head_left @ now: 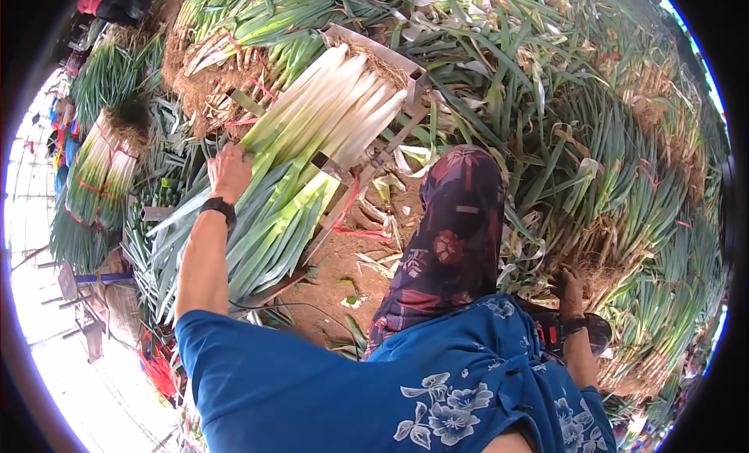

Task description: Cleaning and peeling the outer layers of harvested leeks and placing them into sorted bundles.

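A thick row of green onions lies in a metal rack, with white stalks and roots toward the far end and green leaves toward me. My left hand rests against the left side of this row, where stalks turn to leaves; its fingers look loosely extended, their tips partly hidden. Down at my right, my right hand is at the root ends of a large heap of green onions. Its fingers curl at the roots and seem to grip some; how many stalks is hidden.
Tied bundles of green onions stand at the left, and more bundles lie beyond the rack. Red ties and leaf scraps lie on the brown ground. My bent knee is between rack and heap.
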Demonstrator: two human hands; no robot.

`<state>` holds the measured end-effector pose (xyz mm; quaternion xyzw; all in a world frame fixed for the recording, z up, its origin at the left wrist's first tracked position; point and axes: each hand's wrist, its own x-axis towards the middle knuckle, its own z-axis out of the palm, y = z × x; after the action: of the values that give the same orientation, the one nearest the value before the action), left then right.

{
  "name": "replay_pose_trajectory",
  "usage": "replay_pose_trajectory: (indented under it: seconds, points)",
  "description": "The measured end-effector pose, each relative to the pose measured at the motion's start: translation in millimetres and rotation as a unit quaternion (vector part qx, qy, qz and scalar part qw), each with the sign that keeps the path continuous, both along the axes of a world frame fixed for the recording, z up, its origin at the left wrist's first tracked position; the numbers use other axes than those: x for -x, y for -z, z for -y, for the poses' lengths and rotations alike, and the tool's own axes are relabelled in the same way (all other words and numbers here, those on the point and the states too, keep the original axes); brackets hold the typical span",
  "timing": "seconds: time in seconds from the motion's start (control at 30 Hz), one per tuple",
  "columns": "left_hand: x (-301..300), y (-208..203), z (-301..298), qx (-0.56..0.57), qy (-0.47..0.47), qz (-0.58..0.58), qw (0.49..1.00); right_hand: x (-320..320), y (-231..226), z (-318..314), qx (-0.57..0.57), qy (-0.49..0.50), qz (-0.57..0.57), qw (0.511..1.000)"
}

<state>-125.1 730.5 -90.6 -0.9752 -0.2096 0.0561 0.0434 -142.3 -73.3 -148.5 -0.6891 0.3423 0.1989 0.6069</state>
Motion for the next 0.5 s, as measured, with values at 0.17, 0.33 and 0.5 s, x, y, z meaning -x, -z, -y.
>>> replay_pose_trajectory:
  seconds: [0.17,0.33,0.5]
  points:
    - [3,14,-12,0.011,0.005,0.045,0.999,-2,19,-5,-0.016,0.052,-0.009,0.998]
    - [-15,-9,-2,-0.041,0.021,0.031,0.998,-8,10,-15,-0.013,0.004,0.002,1.0]
    - [25,39,6,0.014,-0.06,0.002,0.998,-10,17,-18,-0.03,0.009,0.011,0.999]
